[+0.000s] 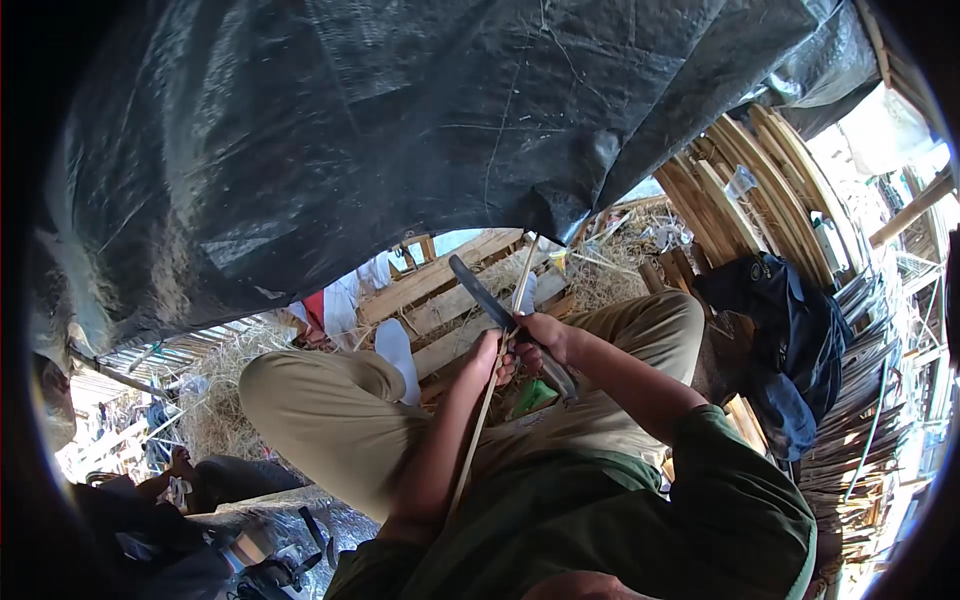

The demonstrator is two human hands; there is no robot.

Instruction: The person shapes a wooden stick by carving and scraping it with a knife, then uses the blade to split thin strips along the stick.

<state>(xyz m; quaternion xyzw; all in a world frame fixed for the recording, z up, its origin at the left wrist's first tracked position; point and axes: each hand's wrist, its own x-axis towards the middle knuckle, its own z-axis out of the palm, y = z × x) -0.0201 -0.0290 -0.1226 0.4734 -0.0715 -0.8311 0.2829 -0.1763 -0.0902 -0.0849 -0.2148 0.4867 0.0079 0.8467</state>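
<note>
My left hand (490, 356) is closed round a long, thin pale strip (484, 405), which looks like split bamboo. That strip runs from beside my left forearm up past both hands. Close against it, my right hand (543, 338) grips a dark curved knife (480, 291) around its middle. One end of the knife points up and left, and the other reaches down toward my lap. The knife crosses the strip near my fingers; whether the edge touches the strip I cannot tell. Under my hands, something green (535, 397) shows in my lap.
I sit with bent knees on wooden slats (440, 290) among straw. A black plastic sheet (330, 130) hangs low in front. At right are stacked wooden boards (770, 195) and a dark backpack (775, 310). Part of another person (180, 485) shows at lower left.
</note>
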